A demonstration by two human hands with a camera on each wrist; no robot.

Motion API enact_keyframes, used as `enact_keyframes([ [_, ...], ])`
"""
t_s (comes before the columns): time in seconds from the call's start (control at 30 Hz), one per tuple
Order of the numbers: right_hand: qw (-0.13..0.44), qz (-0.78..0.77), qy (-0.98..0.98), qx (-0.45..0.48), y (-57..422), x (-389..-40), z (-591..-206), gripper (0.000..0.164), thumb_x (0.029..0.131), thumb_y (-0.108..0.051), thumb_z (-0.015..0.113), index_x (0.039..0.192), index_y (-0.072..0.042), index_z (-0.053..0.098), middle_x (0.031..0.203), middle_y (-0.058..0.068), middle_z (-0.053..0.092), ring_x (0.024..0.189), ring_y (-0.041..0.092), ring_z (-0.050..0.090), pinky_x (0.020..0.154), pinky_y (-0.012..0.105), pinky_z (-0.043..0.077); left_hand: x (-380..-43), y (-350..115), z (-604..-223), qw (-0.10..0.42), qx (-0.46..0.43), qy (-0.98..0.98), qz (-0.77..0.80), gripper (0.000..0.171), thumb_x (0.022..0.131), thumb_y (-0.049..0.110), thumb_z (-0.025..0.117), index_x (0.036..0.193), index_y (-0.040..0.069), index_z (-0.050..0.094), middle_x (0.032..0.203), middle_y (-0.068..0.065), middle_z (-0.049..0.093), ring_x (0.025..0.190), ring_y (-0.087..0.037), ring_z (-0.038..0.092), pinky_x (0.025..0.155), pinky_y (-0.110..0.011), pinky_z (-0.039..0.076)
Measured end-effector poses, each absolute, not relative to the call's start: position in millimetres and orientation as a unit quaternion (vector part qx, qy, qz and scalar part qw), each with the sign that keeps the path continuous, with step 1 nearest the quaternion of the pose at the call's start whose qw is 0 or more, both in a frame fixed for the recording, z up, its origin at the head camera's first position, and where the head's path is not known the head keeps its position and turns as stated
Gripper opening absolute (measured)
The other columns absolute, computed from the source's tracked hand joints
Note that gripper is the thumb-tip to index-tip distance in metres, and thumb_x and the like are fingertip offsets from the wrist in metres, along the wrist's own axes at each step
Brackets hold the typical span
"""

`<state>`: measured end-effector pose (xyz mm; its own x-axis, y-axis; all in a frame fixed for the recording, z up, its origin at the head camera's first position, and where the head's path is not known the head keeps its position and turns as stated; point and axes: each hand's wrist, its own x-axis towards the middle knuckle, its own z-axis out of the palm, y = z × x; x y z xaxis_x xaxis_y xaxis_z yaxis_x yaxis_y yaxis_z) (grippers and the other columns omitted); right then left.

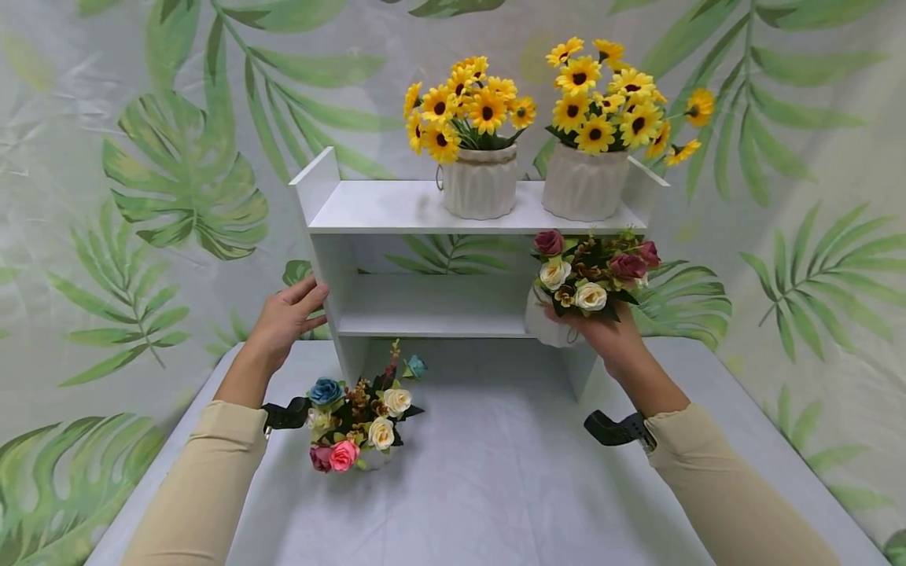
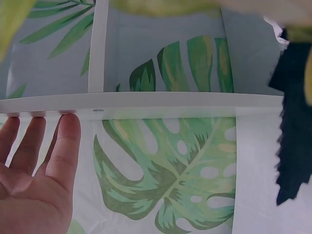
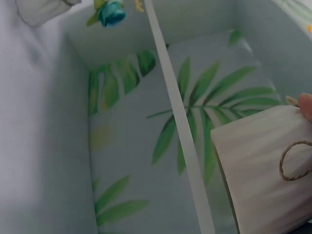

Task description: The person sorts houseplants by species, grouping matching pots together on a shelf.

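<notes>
My right hand (image 1: 612, 338) grips a white pot (image 3: 268, 165) with a twine loop, which bears burgundy and cream artificial roses (image 1: 591, 295). The pot is at the right end of the middle board (image 1: 439, 303) of a white shelf; whether it touches the board I cannot tell. My left hand (image 1: 286, 314) is at the shelf's left side panel, fingers extended, with the fingertips (image 2: 70, 122) against the panel in the left wrist view. Below it on the table stands another potted bunch of blue, pink and cream roses (image 1: 381, 432), its pot mostly hidden.
Two whitish pots of yellow sunflowers, one near the middle (image 1: 480, 185) and one at the right (image 1: 586, 182), stand on the top board (image 1: 382, 206). A white cloth covers the table (image 1: 481, 487). Behind hangs a leaf-patterned backdrop (image 1: 793, 157).
</notes>
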<state>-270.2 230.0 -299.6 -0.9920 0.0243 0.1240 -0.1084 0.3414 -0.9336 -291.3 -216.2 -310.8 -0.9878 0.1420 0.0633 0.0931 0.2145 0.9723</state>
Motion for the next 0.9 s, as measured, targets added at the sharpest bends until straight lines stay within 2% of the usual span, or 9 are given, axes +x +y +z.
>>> enact_keyframes([
  [0.13,0.063,0.559,-0.826,0.021,229.4,-279.7,-298.7,0.101,0.086,-0.032,0.078,0.159,-0.017,0.01,0.162,0.009,0.022,0.148,0.026,0.024,0.124,0.054,0.03,-291.6,-215.6,-311.2,0.021,0.074,0.778,0.623,0.071,0.102,0.048,0.049,0.16,0.019,0.02,0.168,-0.008,0.015,0.151,-0.034,0.028,0.122,-0.051,0.035],
  [0.37,0.065,0.553,-0.83,0.032,228.9,-293.4,-293.4,0.097,0.088,-0.029,0.075,0.16,-0.015,0.011,0.163,0.01,0.022,0.148,0.024,0.022,0.126,0.049,0.026,-292.4,-215.5,-310.7,0.022,0.073,0.778,0.623,0.072,0.102,0.048,0.048,0.16,0.018,0.019,0.168,-0.008,0.015,0.151,-0.034,0.028,0.122,-0.051,0.034],
  [0.53,0.059,0.535,-0.843,-0.003,225.8,-301.9,-294.5,0.096,0.088,-0.035,0.074,0.16,-0.012,0.014,0.163,0.011,0.025,0.147,0.025,0.026,0.125,0.048,0.028,-292.8,-215.9,-311.0,0.021,0.07,0.778,0.624,0.072,0.102,0.049,0.049,0.16,0.019,0.02,0.168,-0.007,0.014,0.151,-0.034,0.028,0.122,-0.051,0.034],
  [0.77,0.042,0.534,-0.843,-0.047,220.9,-310.9,-299.8,0.112,0.083,-0.045,0.078,0.161,-0.014,0.004,0.166,0.011,0.016,0.151,0.028,0.023,0.127,0.051,0.026,-294.0,-215.3,-313.0,0.02,0.073,0.775,0.627,0.07,0.102,0.047,0.049,0.16,0.019,0.021,0.168,-0.007,0.016,0.151,-0.033,0.028,0.122,-0.052,0.035],
  [0.9,0.058,0.546,-0.835,-0.038,219.5,-314.2,-302.8,0.109,0.083,-0.041,0.08,0.161,-0.014,0.009,0.165,0.009,0.021,0.15,0.025,0.024,0.127,0.048,0.024,-293.8,-216.3,-312.7,0.018,0.074,0.777,0.625,0.071,0.101,0.048,0.05,0.16,0.02,0.021,0.168,-0.006,0.016,0.151,-0.033,0.028,0.122,-0.052,0.035],
])
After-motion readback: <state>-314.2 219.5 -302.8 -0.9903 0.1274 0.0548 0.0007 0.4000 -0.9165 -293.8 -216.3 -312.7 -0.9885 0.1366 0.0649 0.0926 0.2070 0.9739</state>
